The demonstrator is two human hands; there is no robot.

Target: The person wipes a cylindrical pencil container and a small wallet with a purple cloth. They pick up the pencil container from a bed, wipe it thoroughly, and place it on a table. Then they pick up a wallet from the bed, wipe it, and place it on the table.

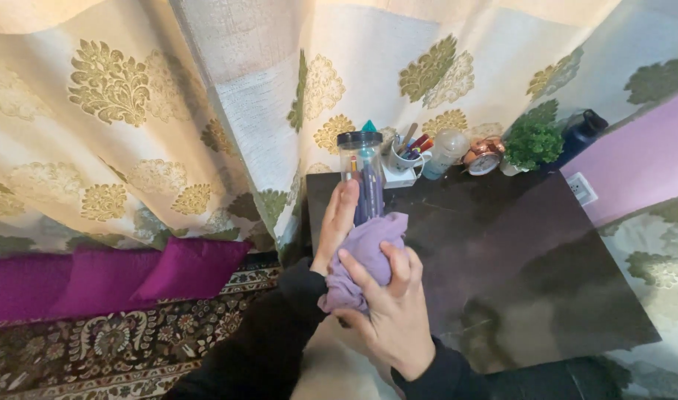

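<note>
My left hand [334,224] grips a tall clear jar [362,172] with a dark lid, upright and holding several pencils. It is raised over the near left corner of a dark table [517,259]. My right hand [389,307] presses a crumpled lilac cloth [365,259] against the lower part of the jar. The cloth covers the jar's base, which is hidden.
At the table's far edge stand a mug of pens [408,154], a clear bottle [446,152], a copper alarm clock [484,157], a small green plant [532,142] and a dark flask [582,131]. Patterned curtains hang behind. Magenta cushions [191,267] lie on a patterned rug at left.
</note>
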